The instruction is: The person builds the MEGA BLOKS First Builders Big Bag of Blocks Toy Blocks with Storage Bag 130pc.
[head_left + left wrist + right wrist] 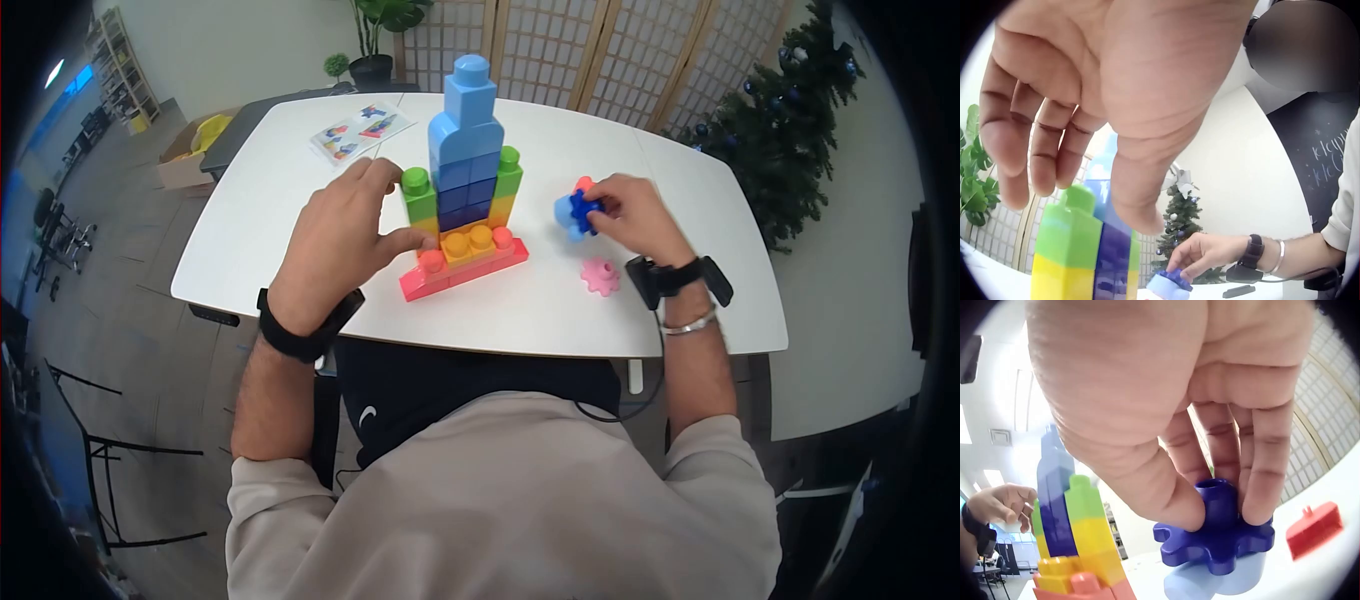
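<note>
My right hand (638, 215) pinches a dark blue toy gear (1216, 540) by its raised hub, thumb on one side and fingers on the other. Right under the gear is a light blue block (1200, 581), mostly covered by it in the head view. A tower of building blocks (468, 150) stands on the table, light blue on top, darker blue below, with green-and-yellow columns at its sides and a red base. Beside the tower's left side hovers my left hand (335, 230), holding nothing, its fingers loosely bent and thumb spread from them.
A pink gear (600, 277) lies near the right hand, and a red block (1314, 530) lies beyond the dark blue gear. A printed picture sheet (362, 133) is at the white table's (260, 240) back left. A black cable (660, 350) hangs from the right wrist's camera.
</note>
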The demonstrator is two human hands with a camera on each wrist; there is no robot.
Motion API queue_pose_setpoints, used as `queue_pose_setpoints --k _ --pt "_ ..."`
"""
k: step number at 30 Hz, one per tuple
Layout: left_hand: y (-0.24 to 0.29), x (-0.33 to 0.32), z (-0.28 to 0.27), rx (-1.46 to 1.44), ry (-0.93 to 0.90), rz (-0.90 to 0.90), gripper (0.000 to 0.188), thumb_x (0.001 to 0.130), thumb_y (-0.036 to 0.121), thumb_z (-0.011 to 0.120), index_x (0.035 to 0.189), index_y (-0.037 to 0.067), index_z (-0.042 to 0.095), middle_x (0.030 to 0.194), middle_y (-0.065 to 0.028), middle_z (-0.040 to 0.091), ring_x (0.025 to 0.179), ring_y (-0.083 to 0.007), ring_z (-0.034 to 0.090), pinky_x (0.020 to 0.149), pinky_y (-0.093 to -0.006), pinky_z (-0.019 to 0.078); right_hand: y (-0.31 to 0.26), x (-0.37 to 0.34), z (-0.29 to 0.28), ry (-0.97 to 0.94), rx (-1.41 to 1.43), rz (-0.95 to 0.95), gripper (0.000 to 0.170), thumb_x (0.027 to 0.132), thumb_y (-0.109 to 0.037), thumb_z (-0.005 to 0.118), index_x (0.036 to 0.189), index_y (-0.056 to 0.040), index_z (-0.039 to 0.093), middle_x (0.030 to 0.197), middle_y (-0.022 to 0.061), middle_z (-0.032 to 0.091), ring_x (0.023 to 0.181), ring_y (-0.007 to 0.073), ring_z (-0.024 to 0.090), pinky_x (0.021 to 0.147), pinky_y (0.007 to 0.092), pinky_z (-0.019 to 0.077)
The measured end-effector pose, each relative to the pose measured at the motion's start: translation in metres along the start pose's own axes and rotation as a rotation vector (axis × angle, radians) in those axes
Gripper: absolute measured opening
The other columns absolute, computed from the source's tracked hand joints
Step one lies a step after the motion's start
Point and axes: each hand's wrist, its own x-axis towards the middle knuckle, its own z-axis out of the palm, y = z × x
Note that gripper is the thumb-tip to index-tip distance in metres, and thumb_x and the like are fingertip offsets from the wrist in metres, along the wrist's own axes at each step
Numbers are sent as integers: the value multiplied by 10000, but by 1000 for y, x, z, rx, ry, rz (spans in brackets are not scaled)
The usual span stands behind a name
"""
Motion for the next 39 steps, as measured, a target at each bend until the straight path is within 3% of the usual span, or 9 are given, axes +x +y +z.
queue_pose_setpoints --k 5,8,10,14,21,28,32,34,39 --pt "51 -13 -14 88 228 60 497 813 300 964 1044 20 625 943 -114 708 773 -257 716 679 -367 593 -60 -10 -21 125 343 72 205 933 -33 825 1103 44 740 935 93 770 793 123 760 726 245 619" --pt "75 -17 -2 -247 145 234 482 864 247 928 1176 30 632 1042 -135 682 859 -286 740 728 -381 610 -95 -17 -10 93 559 47 193 978 -38 810 1104 44 689 941 78 749 819 107 756 731 232 622" --pt "86 -18 13 -258 135 216 472 885 223 910 1210 29 628 1104 -144 669 888 -295 747 742 -383 612 -113 -23 4 79 829 -44 187 988 -27 799 1102 38 665 962 78 737 841 116 761 732 242 630" --pt "86 -11 14 -306 145 191 409 929 114 846 1263 31 626 1225 -158 635 938 -315 759 780 -385 619 -133 -31 19 20 954 15 177 1013 -60 791 1006 -3 624 971 82 735 823 122 757 730 259 640" --pt "69 -7 5 -354 52 214 435 910 -68 761 1320 25 650 1183 -145 659 956 -292 767 785 -382 623 -125 -30 23 -153 817 62 259 1027 -169 808 927 -35 611 839 39 730 753 80 722 657 238 596" --pt "59 -3 -5 -462 -14 269 333 894 -117 719 1198 14 745 1070 -148 743 887 -290 769 780 -361 605 -121 -34 33 -180 751 71 271 1048 -211 786 913 -24 643 792 30 715 696 68 692 633 236 565" --pt "59 -3 -14 -295 -59 240 327 895 -125 705 1190 10 749 999 -168 768 849 -316 767 759 -379 599 -123 -34 32 -282 743 37 202 1052 -179 769 969 -15 685 870 52 742 759 114 736 693 256 606" --pt "61 -4 -12 -210 -94 161 340 891 -124 712 1201 13 752 1003 -183 765 848 -330 769 758 -378 596 -119 -35 28 -222 445 -206 200 1018 -184 803 979 -10 710 872 69 755 776 149 747 706 284 605" --pt "55 -6 13 -16 -142 162 301 914 -115 692 1186 12 713 1030 -199 774 888 -366 798 748 -446 623 -103 -29 18 -161 333 -183 254 956 -224 846 977 0 729 861 110 779 755 213 753 722 327 607"
